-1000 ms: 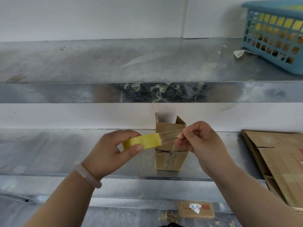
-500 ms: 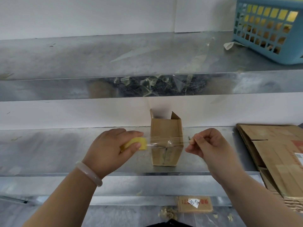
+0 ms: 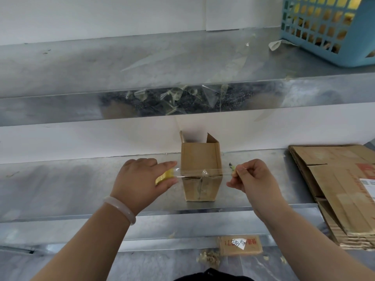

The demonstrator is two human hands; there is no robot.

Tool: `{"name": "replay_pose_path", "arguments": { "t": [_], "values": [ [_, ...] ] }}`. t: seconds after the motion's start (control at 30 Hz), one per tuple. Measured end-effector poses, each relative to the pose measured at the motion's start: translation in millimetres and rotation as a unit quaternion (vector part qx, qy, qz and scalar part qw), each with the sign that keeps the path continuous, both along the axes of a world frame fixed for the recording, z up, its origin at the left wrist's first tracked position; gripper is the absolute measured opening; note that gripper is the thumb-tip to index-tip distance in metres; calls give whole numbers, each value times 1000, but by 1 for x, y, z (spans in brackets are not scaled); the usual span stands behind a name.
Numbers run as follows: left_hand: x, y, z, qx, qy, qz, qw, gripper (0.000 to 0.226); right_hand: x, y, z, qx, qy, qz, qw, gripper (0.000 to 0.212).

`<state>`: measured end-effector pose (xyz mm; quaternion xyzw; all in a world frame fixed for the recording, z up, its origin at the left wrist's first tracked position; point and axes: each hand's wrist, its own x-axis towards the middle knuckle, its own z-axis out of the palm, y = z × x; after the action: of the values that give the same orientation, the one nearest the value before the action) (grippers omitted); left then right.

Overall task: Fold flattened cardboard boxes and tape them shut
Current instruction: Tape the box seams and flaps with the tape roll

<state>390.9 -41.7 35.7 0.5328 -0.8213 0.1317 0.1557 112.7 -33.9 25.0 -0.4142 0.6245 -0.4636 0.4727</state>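
On the lower shelf (image 3: pixel 60 185) a box (image 3: pixel 199 171) lies on its side, far flaps open. Left hand (image 3: pixel 140 179) grips the roll (image 3: pixel 164 176), right hand (image 3: pixel 250 177) pinches the tape (image 3: pixel 211 172) end, stretching it across the box's top edge.

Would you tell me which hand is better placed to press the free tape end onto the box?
The right hand, probably: it pinches the free end of the tape strip just beside the cardboard box, while the left hand grips the yellow tape roll.
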Motion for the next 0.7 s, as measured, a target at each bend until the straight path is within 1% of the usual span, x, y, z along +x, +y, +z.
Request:
{"name": "replay_pose_path", "arguments": {
  "t": [0.1, 0.3, 0.57, 0.63, 0.7],
  "values": [
    [-1, -1, -7, 3, -1, -5, 1000, 54, 3, 0, -7, 20, -4, -5, 1000, 8],
    [-3, -4, -16, 6, -7, -12, 1000, 54, 6, -5, -19, 66, -56, -22, 996, 3],
    [-13, -11, -24, 15, -28, -20, 999, 50, 23, 1, -40, 76, -68, -37, 994, 12],
    [-15, -11, -26, 20, -33, -18, 999, 50, 28, 2, -46, 91, -108, -52, 989, 15],
    [-19, -11, -27, 27, -31, -12, 999, 54, 34, 3, -52, 119, -192, -81, 971, 15]
  ]
}}
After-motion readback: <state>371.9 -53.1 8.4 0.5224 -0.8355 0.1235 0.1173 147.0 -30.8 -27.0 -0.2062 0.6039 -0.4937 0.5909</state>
